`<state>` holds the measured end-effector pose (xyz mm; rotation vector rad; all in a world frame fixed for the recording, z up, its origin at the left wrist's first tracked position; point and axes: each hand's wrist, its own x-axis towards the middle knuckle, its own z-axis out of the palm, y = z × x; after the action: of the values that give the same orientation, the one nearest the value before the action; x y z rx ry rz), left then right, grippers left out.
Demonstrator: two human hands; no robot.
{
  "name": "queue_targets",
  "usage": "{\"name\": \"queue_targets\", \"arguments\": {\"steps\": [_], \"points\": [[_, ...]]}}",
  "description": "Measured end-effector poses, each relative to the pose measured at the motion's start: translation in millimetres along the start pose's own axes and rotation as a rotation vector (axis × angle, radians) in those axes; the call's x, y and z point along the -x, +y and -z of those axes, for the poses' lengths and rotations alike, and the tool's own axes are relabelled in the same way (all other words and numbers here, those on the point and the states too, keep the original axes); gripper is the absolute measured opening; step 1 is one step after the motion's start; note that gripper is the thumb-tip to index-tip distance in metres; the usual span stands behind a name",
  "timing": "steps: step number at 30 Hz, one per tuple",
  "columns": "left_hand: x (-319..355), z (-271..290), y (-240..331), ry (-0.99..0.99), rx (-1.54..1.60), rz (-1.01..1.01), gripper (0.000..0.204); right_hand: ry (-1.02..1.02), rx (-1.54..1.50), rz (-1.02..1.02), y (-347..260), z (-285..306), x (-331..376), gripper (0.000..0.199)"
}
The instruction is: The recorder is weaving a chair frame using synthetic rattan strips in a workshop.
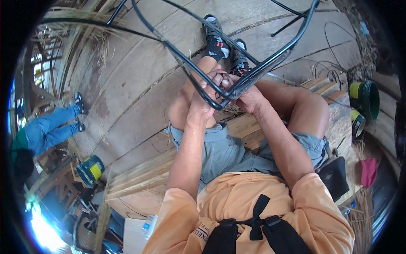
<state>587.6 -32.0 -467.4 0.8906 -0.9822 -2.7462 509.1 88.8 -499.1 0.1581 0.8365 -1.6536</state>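
Observation:
A black metal frame [190, 63] of bent tubing reaches over my shins and out past the top of the view. Its near corner points at me, between my forearms. My left hand [205, 95] is closed at the left bar by this corner, fingers curled in under the frame. Opposite it, my right hand [249, 97] is closed at the right bar, partly hidden behind the tubing. The fingertips of both hands meet inside the corner. A thin brownish strip seems to pass between them, too small to make out surely.
I sit on a low bench of wooden planks [144, 180]. Dark green buckets [369, 100] stand at the right, another bucket [89, 171] at the left. A dark red cloth [368, 172] lies at the right. Another person [50, 129] is at the far left. Loose fibre strands litter the floor.

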Motion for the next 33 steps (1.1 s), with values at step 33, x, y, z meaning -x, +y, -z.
{"name": "queue_targets", "arguments": {"steps": [33], "points": [[9,-40,106,-0.254,-1.594,-0.335,0.030,-0.066,0.715,0.400,-11,-13,-23,0.024]]}}
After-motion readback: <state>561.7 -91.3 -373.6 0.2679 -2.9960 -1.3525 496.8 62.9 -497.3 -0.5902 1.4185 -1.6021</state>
